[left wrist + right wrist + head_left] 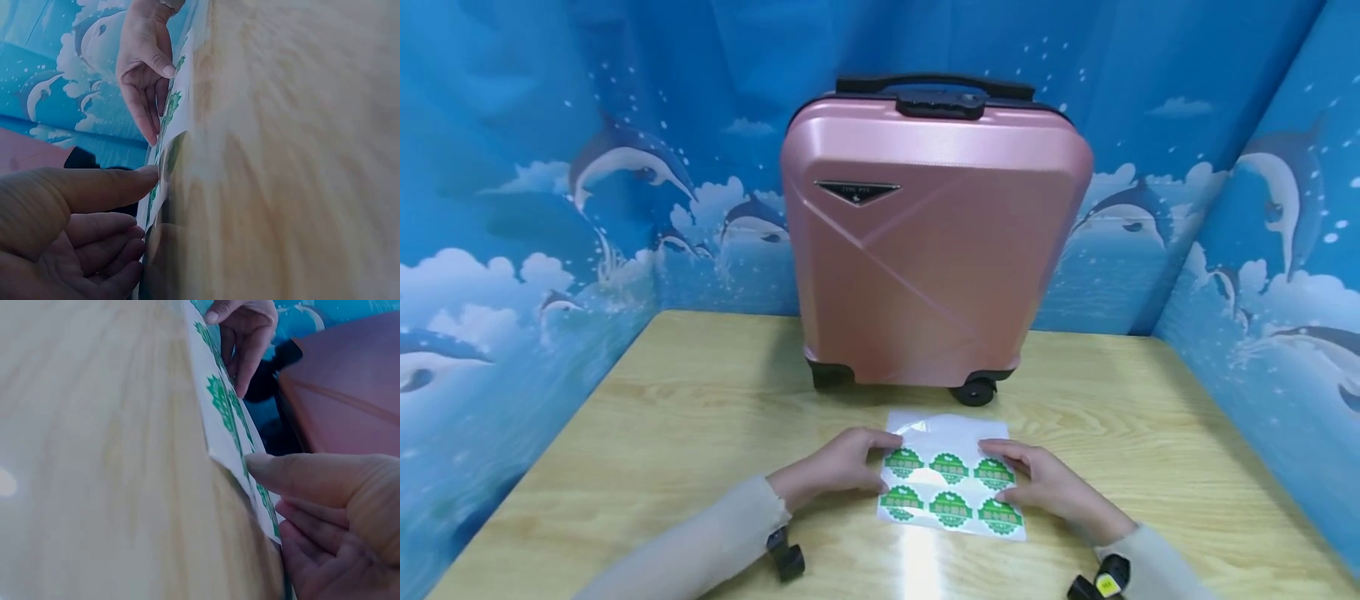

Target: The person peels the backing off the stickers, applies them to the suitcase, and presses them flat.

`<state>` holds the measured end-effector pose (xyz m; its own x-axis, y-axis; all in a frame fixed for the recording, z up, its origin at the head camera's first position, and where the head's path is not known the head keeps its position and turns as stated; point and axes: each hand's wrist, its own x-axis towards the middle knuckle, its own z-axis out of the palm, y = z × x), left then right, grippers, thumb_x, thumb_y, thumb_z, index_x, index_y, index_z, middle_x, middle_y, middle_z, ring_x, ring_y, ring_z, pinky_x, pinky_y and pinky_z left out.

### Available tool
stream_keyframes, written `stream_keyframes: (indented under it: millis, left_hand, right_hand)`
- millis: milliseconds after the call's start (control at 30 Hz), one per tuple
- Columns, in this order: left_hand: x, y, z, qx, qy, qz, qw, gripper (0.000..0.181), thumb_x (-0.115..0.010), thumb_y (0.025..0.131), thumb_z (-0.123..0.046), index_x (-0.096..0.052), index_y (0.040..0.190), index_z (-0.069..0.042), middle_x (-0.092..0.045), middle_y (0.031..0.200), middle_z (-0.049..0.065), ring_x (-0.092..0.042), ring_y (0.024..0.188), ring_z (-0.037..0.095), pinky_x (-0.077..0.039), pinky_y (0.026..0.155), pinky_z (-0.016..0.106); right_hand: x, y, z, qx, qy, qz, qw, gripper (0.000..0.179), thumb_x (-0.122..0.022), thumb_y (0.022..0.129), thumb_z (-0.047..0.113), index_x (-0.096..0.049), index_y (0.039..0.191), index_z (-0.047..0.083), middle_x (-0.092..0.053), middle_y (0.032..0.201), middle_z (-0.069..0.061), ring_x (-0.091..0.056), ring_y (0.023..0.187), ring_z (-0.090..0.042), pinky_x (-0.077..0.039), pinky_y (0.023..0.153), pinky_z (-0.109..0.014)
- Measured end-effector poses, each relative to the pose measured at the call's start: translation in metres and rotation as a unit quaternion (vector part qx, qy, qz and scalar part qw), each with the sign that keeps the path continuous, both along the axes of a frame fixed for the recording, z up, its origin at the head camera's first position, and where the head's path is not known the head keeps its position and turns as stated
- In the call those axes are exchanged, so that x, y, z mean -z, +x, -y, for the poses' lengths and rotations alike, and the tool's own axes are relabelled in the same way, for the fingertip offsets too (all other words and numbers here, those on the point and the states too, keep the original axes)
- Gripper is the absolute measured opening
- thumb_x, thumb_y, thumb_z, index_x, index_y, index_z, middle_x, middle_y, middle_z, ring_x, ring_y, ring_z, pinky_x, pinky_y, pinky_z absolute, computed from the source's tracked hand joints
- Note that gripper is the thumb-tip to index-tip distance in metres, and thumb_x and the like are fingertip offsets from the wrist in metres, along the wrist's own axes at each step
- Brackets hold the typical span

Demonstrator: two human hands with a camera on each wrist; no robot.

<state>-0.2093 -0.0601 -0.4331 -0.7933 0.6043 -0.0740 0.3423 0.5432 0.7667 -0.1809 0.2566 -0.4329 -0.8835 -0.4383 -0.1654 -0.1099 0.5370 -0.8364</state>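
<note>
A white sheet of green round stickers (950,508) lies on the wooden table. My left hand (848,461) is at its left edge, with thumb and index finger spread apart and their tips touching the sheet. At the opposite edge is my right hand (1045,482), its thumb and forefinger also spread, tips on the paper beside the stickers. In the right wrist view the thumb (300,475) presses on the printed face, and the sheet's edge lifts slightly there. The left wrist view has the left thumb (112,184) at the sheet's margin, the other fingers loosely bent beneath.
A pink hard-shell suitcase (925,250) stands upright behind the sheet, with a black handle (936,83) on top and black wheels (974,392) on the table (700,417). Blue dolphin-print curtains (512,208) enclose the back and sides.
</note>
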Motion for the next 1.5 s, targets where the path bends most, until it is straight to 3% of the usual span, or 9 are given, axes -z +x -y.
stream_keyframes:
  millis: [167,400,533,800,1100,1500]
  left_hand:
    - [0.000,0.002,0.015,-0.018,0.012,0.026,0.9994,0.064,-0.079,0.068,-0.003,-0.056,0.128,-0.002,-0.056,0.132,0.009,-0.045,0.127,0.028,-0.033,0.107,0.044]
    - [-0.004,0.005,0.032,-0.036,0.000,0.033,0.9988,0.068,-0.080,0.067,-0.007,-0.054,0.130,-0.002,-0.054,0.134,0.011,-0.044,0.129,0.030,-0.030,0.108,0.046]
    - [-0.004,0.006,0.041,-0.044,0.008,0.033,0.9985,0.068,-0.080,0.067,-0.006,-0.053,0.130,0.000,-0.054,0.134,0.013,-0.044,0.128,0.032,-0.030,0.108,0.048]
    - [-0.005,0.011,0.053,-0.079,0.024,0.067,0.9943,0.067,-0.079,0.068,-0.004,-0.054,0.130,-0.002,-0.053,0.135,0.013,-0.039,0.131,0.035,-0.025,0.109,0.051]
    - [-0.010,0.011,0.056,-0.095,0.043,0.103,0.9892,0.066,-0.079,0.068,-0.004,-0.055,0.129,-0.004,-0.052,0.135,0.012,-0.037,0.132,0.036,-0.023,0.109,0.053]
    - [-0.007,0.008,0.059,-0.108,0.044,0.111,0.9870,0.067,-0.079,0.070,-0.007,-0.053,0.131,-0.005,-0.050,0.137,0.013,-0.041,0.129,0.035,-0.028,0.108,0.050]
  right_hand:
    - [0.002,-0.001,0.014,-0.016,0.007,-0.027,0.9995,0.064,-0.076,0.078,0.018,-0.050,0.135,0.007,-0.044,0.142,-0.015,-0.033,0.134,-0.037,-0.026,0.108,-0.047]
    - [0.003,-0.006,0.027,-0.048,-0.006,-0.060,0.9970,0.063,-0.076,0.078,0.017,-0.051,0.134,0.004,-0.047,0.140,-0.014,-0.038,0.131,-0.036,-0.031,0.104,-0.019]
    - [0.004,-0.008,0.037,-0.056,-0.001,-0.071,0.9959,0.062,-0.076,0.077,0.015,-0.051,0.133,0.004,-0.047,0.139,-0.015,-0.039,0.131,-0.036,-0.032,0.105,-0.024]
    - [0.005,-0.011,0.053,-0.060,0.009,-0.071,0.9956,0.063,-0.076,0.077,0.012,-0.050,0.134,0.003,-0.045,0.141,-0.015,-0.038,0.131,-0.036,-0.029,0.106,-0.048]
    - [0.001,-0.012,0.058,-0.061,0.019,-0.069,0.9956,0.065,-0.076,0.076,0.012,-0.049,0.135,0.004,-0.045,0.142,-0.015,-0.040,0.130,-0.036,-0.030,0.106,-0.050]
    - [0.003,-0.012,0.058,-0.061,0.020,-0.070,0.9955,0.065,-0.076,0.077,0.014,-0.049,0.135,0.005,-0.046,0.141,-0.014,-0.039,0.130,-0.035,-0.030,0.106,-0.050]
